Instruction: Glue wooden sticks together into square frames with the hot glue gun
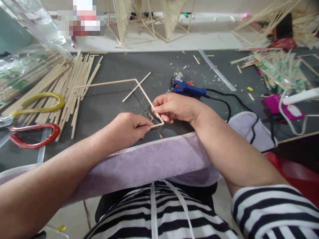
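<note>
Thin wooden sticks are joined end to end at angles into an open zigzag frame [145, 93]. My right hand [173, 107] pinches its middle stick near the lower corner. Between thumb and fingers, my left hand [129, 129] grips the short visible end of the lower stick [156, 125], the rest being hidden by the hand. The far stick [107, 83] reaches left to the loose pile. A separate stick [128, 95] lies crossed by the frame near its upper corner. Just beyond my right hand rests a blue hot glue gun [189, 89] with a black cord.
Loose sticks [67, 96] and red-and-yellow-handled scissors [37, 134] lie at left. A clear glue stick [218, 71] and wrapped sticks [279, 71] are at right, near a magenta device [284, 107]. Stick structures [171, 20] stand on the back ledge. A lilac cloth [159, 159] covers the front edge.
</note>
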`<move>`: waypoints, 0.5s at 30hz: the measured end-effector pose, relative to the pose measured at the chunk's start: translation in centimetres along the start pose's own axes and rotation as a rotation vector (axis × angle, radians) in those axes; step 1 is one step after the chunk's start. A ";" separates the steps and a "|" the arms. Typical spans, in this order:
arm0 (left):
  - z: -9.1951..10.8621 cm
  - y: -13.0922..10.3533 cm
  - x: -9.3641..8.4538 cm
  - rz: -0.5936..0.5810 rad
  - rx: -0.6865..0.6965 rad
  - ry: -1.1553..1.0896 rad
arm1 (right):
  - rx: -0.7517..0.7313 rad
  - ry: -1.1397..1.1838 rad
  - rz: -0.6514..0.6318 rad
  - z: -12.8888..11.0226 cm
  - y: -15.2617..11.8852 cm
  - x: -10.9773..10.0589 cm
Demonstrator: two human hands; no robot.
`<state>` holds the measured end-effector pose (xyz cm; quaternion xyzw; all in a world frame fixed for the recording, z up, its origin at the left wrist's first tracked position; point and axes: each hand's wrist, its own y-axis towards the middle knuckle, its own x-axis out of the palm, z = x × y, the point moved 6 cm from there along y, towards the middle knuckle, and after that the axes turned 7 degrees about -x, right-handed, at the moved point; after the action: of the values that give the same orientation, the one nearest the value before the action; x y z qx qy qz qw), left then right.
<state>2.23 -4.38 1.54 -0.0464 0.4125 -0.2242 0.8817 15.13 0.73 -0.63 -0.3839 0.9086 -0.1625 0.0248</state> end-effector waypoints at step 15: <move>0.0 0.0 -0.1 0.028 -0.006 0.025 | -0.007 -0.012 0.006 -0.1 0.0 0.0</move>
<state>2.17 -4.36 1.56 -0.0403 0.4247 -0.2112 0.8794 15.12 0.76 -0.58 -0.3822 0.9102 -0.1568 0.0295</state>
